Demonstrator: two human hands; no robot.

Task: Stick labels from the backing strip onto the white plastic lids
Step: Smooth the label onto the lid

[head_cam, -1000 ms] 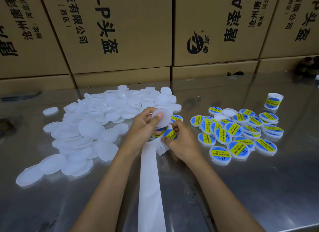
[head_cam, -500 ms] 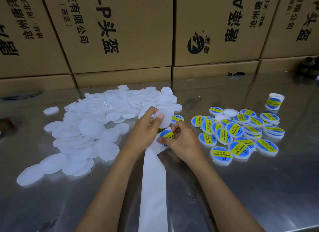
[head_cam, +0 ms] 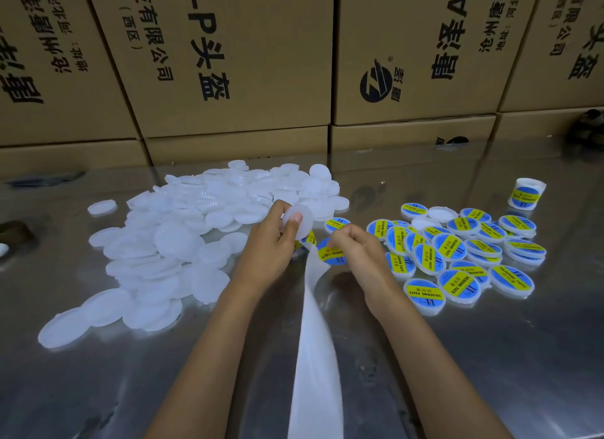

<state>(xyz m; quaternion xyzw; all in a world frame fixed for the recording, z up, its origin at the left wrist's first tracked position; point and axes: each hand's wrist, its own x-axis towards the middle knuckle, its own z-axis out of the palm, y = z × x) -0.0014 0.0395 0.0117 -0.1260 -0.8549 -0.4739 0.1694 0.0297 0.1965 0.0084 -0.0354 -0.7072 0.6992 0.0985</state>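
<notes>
My left hand [head_cam: 271,246] holds a plain white plastic lid [head_cam: 299,224] upright, thumb on its face, and also keeps the white backing strip [head_cam: 315,340], which runs down toward me. My right hand [head_cam: 356,252] pinches a round blue and yellow label [head_cam: 330,255] that hangs at the strip's top edge, just right of the lid. A big heap of bare white lids [head_cam: 183,242] lies to the left. Several labelled lids [head_cam: 457,252] lie in a group on the right.
The work goes on over a shiny metal table [head_cam: 490,357]. A wall of brown cardboard boxes [head_cam: 228,62] stands along its far edge. A small white jar with a label [head_cam: 525,193] stands at the far right. One labelled lid [head_cam: 336,224] lies just behind my hands.
My right hand has pulled the label up and to the right, away from the strip. The left hand has kept the lid almost still.
</notes>
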